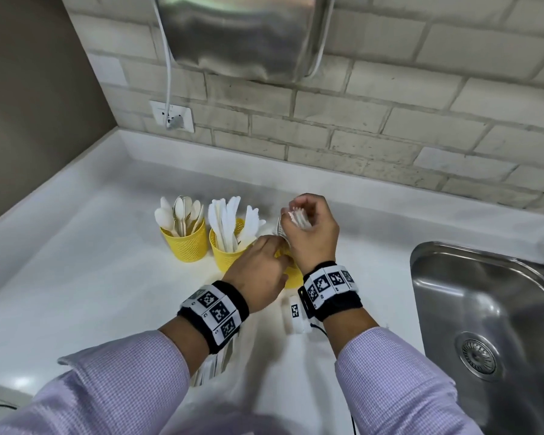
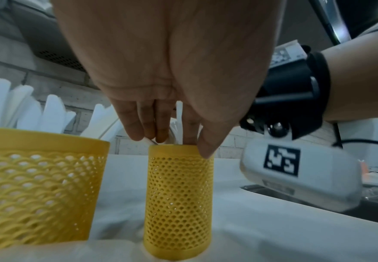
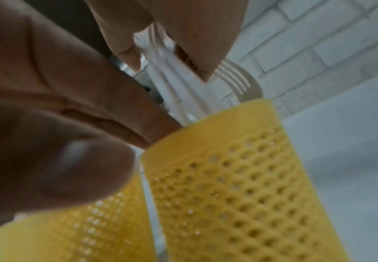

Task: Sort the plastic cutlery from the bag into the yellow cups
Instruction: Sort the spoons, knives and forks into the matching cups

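Three perforated yellow cups stand on the white counter. The left cup (image 1: 186, 246) holds spoons and the middle cup (image 1: 226, 255) holds knives (image 1: 225, 221). The third cup (image 1: 292, 277) (image 2: 179, 195) (image 3: 239, 186) is mostly hidden behind my hands in the head view. My left hand (image 1: 263, 265) (image 2: 177, 141) pinches its rim, fingers inside and thumb outside. My right hand (image 1: 307, 224) (image 3: 172, 58) grips a bundle of white forks (image 1: 299, 219) (image 3: 183, 88) above it, their lower ends inside the cup's mouth. A clear bag (image 1: 212, 368) lies partly under my left forearm.
A steel sink (image 1: 484, 309) is sunk into the counter at the right. A tiled wall with an outlet (image 1: 171, 116) and a hanging steel appliance (image 1: 242, 32) closes the back. Open counter (image 1: 76, 277) lies to the left of the cups.
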`<state>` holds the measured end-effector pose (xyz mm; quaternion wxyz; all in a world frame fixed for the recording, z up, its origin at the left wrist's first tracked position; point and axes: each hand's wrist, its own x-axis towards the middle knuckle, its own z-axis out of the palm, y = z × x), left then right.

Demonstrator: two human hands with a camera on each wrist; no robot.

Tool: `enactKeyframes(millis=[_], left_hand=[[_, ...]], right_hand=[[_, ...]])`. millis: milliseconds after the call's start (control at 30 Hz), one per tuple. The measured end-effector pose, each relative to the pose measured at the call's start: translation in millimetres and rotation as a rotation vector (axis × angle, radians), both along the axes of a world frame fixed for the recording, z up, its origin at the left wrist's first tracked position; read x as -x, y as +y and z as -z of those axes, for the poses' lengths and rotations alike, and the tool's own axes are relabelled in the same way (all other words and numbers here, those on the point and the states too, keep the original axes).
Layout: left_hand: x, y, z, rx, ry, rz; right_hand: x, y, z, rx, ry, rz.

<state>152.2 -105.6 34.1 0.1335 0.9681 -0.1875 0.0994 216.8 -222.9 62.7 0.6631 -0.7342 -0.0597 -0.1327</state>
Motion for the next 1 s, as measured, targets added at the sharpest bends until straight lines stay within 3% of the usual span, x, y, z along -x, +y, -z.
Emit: enactKeyframes(millis=[300,400,467,567,733,900,1000], left_hand=[[1,-1,-2,-0.001,-0.015,-0.033],[4,6,-8,0.055,-0.049,-0.066],[7,15,-11,0.100,-0.090,-0.100],[13,30,-12,0.224,-0.210,-0.179],[20,52,-19,0.373,-0.325,-0.322],[24,76,-5,0.284,-0.095,-0.437],[25,78,4,0.210,-0.017,-0.425]], right_hand=[[-1,-8,6,0.613,-0.227,-0.011],[1,-14,2,0.965,-0.118,-0.216],[6,-17,0,1.071,-0.032,-0.345],[13,-21,-4,0.997,-0.013,-0.338],[29,-33,5,0.689,0.029,-0.242],[38,-44,31,0.540,0.200,-0.276],[33,-43,46,0.511,0.186,-0.249]])
